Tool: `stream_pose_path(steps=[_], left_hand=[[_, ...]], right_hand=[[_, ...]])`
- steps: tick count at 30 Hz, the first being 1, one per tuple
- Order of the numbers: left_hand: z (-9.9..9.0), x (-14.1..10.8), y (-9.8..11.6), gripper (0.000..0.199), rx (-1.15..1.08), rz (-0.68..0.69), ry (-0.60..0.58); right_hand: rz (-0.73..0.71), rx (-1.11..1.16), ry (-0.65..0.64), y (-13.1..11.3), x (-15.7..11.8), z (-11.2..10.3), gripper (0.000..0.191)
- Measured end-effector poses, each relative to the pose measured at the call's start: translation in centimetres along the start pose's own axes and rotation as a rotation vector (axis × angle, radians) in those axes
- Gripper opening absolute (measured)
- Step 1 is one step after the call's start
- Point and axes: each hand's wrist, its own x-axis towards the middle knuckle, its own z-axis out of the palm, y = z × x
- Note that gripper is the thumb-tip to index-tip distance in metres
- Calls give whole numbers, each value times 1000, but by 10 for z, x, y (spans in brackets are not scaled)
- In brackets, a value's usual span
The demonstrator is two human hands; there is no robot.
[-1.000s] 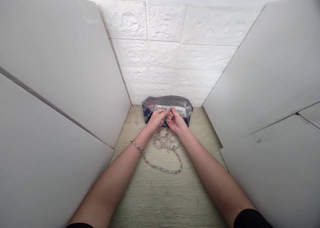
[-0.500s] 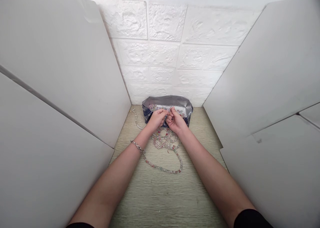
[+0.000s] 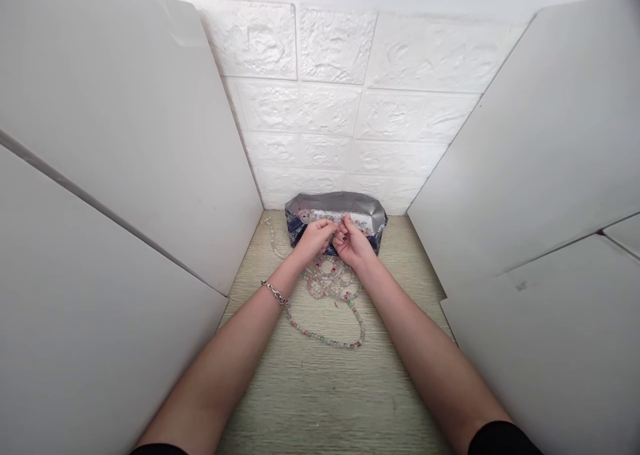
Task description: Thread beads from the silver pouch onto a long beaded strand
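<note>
Pinching left hand [image 3: 313, 240] and right hand [image 3: 356, 243] closed, cannot tell on what, over bag [image 3: 345, 200] at twelve o'clock, keeping beads [image 3: 306, 214] handy, probably.

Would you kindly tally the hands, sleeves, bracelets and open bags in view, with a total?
Hands: 2 (left hand, right hand)
Black sleeves: 2
Chain bracelet: 1
Open silver-lined bag: 1
Total: 6
The beads are too small and overlapped to count.
</note>
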Motion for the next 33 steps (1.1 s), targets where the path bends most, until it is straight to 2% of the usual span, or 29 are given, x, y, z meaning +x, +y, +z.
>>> stream_pose_path(steps=[15,33], left_hand=[[0,2,1,17,9,-18,13],[0,6,-3,17,17,44,59]], right_hand=[[-5,-33,20,2,5,-4,23],[-27,-30,14,3,7,-5,22]])
